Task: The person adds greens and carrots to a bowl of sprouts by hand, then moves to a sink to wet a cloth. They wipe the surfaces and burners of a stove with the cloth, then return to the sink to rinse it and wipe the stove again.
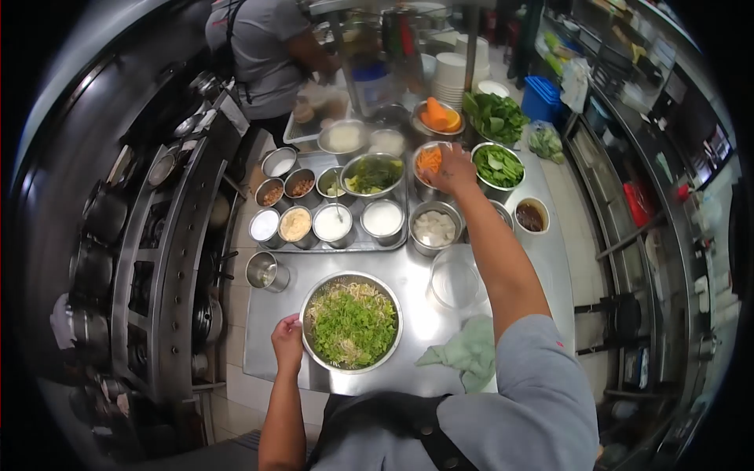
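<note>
Left hand (287,343) at the rim of a colander (378,286) of chopped greens (353,318) on the bench (263,334); right hand (455,170) at a bowl (420,187) of shredded carrot (429,160). Whether their fingers (292,323) grip anything cannot be told.

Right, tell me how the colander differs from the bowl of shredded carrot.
The colander is clearly wider than the carrot bowl. The colander holds chopped greens and bean sprouts; the carrot bowl holds orange shreds. The left hand is at the colander's rim, while the right hand reaches over the carrot bowl. Both are round and metal.
</note>
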`<state>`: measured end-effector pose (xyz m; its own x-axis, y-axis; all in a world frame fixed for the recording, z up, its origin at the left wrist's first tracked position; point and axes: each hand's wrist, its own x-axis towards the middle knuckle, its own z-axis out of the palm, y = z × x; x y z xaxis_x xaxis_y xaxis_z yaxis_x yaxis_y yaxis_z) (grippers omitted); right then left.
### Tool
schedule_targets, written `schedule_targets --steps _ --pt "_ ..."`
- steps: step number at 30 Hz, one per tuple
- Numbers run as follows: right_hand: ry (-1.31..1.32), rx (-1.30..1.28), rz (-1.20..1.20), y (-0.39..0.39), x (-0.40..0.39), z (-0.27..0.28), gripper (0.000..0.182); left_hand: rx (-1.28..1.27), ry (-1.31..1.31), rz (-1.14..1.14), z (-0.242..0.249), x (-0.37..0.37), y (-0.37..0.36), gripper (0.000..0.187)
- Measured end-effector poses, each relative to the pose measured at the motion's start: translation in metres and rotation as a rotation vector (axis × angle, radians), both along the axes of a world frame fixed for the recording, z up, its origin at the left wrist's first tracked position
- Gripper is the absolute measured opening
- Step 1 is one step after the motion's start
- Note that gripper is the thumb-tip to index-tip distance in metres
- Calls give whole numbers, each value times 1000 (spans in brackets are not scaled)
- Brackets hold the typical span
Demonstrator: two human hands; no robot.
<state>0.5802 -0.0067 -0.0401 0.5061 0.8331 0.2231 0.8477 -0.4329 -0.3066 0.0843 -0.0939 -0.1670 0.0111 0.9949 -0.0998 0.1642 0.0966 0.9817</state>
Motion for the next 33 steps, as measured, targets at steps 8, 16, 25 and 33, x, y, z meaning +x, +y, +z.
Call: schedule_targets --steps 8,16,25,33 --pt "-43 -197 130 30 25 -22 61 -258 32 197 17 -57 -42 21" --pt "2 -5 126 34 29 -39 43 -235 32 223 15 -55 -48 20" --pt "122 285 27 47 49 -44 31 -261 25 239 24 -54 -60 19" --pt "564 630 -170 61 59 -41 20 -242 5 229 27 -49 -60 18"
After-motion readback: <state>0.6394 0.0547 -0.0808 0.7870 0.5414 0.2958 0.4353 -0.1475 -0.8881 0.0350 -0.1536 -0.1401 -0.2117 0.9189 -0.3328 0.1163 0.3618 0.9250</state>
